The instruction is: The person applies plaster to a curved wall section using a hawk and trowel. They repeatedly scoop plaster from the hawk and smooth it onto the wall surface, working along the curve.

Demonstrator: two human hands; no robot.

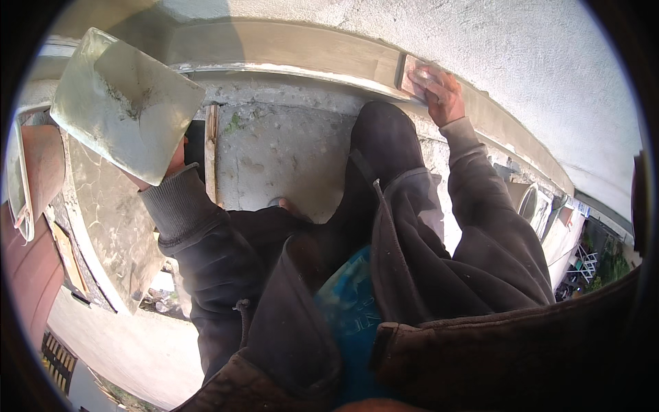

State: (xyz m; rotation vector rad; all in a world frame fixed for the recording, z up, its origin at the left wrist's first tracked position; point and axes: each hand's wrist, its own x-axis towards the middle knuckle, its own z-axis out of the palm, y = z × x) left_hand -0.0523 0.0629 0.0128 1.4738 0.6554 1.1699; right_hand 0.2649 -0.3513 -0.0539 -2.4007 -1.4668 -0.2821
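My left hand (176,159) is mostly hidden beneath a square, pale plasterer's hawk (168,110), its fingers closed at the underside. The hawk is tilted and smeared, with a thin grey residue around its middle. My right hand (447,97) grips a small, flat rectangular float (412,77) and holds it against a smooth band of grey-brown plaster (295,49). This band runs along the foot of a rough white wall (467,41). A shadow falls across the band toward the left.
My bent knee (386,130) is close to the band, above a rough concrete surface (274,154). A strip of wood (211,151) lies beside the hawk. Reddish roofing (34,268) is at the far left. A drop with greenery (600,257) shows at the right.
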